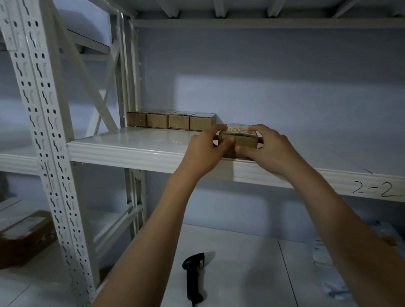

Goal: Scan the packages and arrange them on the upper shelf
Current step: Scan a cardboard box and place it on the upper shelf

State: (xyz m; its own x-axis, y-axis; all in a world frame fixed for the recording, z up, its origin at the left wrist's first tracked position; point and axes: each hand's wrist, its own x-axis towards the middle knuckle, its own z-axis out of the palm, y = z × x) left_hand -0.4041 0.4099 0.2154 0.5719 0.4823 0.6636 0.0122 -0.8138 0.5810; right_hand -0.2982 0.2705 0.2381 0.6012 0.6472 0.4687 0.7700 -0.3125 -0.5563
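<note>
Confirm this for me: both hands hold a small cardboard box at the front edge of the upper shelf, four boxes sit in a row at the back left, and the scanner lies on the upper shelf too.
One thing is wrong. The scanner lies on the lower shelf, not the upper shelf. The head view shows it. The rest holds: the left hand and right hand hold the box at the front edge, with a row of four boxes at the back left.

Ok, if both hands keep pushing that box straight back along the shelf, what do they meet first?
Probably nothing soon. The left hand and right hand hold the small brown cardboard box right of the row of four cardboard boxes; behind looks bare shelf, then wall.
</note>
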